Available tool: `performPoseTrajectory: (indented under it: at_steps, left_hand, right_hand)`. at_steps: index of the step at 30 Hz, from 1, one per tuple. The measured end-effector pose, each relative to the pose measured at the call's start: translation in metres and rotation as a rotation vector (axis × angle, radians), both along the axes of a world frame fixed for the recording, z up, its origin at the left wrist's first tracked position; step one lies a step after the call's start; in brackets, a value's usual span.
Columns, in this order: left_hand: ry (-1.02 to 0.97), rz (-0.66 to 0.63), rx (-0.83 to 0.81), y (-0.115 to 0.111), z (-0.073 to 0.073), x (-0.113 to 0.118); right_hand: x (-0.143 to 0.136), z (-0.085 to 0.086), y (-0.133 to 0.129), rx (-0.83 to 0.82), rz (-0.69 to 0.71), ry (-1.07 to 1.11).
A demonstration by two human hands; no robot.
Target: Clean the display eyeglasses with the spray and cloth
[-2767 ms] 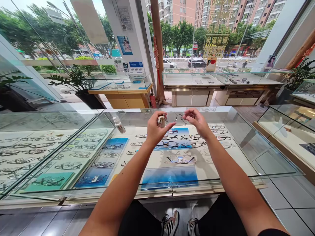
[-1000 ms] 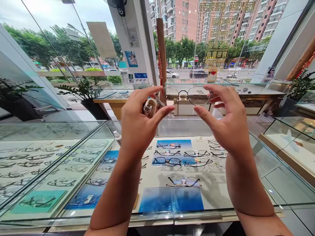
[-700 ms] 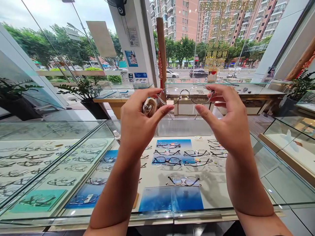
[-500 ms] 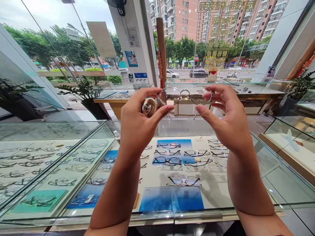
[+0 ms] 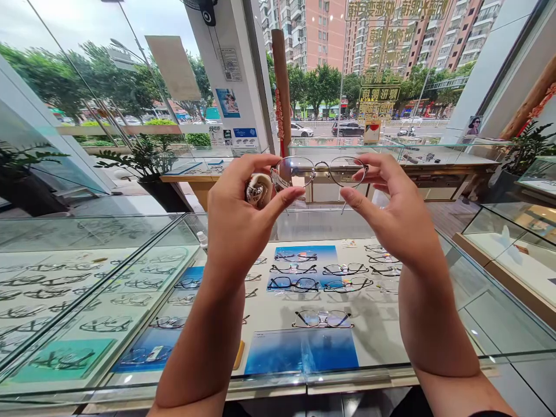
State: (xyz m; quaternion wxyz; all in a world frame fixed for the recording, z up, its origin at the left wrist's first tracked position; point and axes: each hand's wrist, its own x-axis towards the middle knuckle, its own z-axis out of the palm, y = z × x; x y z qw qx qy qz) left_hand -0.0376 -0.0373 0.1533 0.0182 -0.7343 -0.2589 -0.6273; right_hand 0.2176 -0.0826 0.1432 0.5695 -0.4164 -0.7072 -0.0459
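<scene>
A pair of thin metal-rimmed glasses (image 5: 320,171) is held up at eye level in front of the window, lenses facing me. My left hand (image 5: 243,217) pinches the left rim between thumb and forefinger and also clasps a small crumpled cloth (image 5: 258,190) in its palm. My right hand (image 5: 393,208) holds the right rim with thumb below and fingers above. Both hands hover well above the glass display counter (image 5: 434,324).
Under the counter glass lie several rows of glasses (image 5: 321,318) on white and blue mats. A small white bottle (image 5: 202,238) stands on the counter top to the left. More glass cases (image 5: 434,156) and potted plants (image 5: 147,162) stand by the shop window.
Since the earliest frame both hands have lifted the glasses from just over the counter to eye level. Over the last second they only shifted slightly left and tilted a little.
</scene>
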Motion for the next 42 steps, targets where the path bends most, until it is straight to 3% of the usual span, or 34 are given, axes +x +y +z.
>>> performPoseTrajectory:
  at_steps: [9, 23, 42]
  left_hand:
    - [-0.001, 0.016, 0.060, -0.007, 0.003, 0.002]
    - [-0.018, 0.013, 0.030, 0.008, -0.005, 0.001]
    - [-0.006, 0.020, -0.024, 0.005, -0.003, 0.002]
  right_hand:
    - [0.000, -0.001, -0.001, -0.020, -0.004, 0.001]
    - [-0.003, 0.002, -0.006, 0.040, -0.064, -0.011]
    - [-0.004, 0.005, -0.008, 0.052, -0.064, 0.001]
